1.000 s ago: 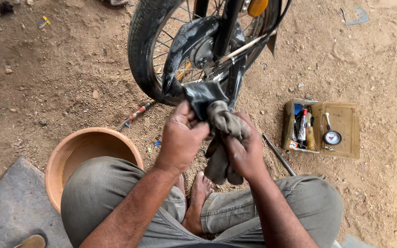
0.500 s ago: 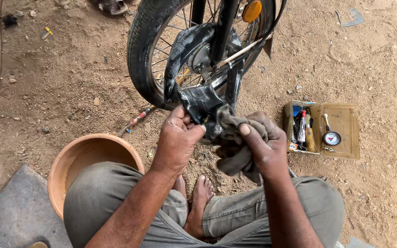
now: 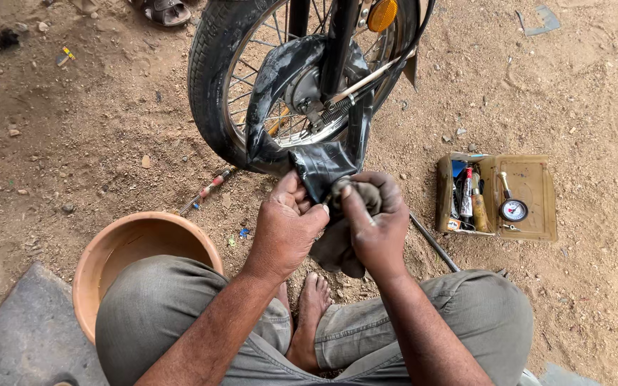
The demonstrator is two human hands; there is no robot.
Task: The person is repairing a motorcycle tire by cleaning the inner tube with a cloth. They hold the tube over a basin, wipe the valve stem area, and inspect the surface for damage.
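Inner tube (image 3: 323,168) pinched between both hands' grip.

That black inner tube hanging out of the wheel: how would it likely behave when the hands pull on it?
The inner tube is probably floppy: it drapes loosely off the tyre and folds where the left hand and right hand pinch it. It likely stretches rather than tears. Its glossy patches suggest it may be somewhat slippery; the rag may help grip.
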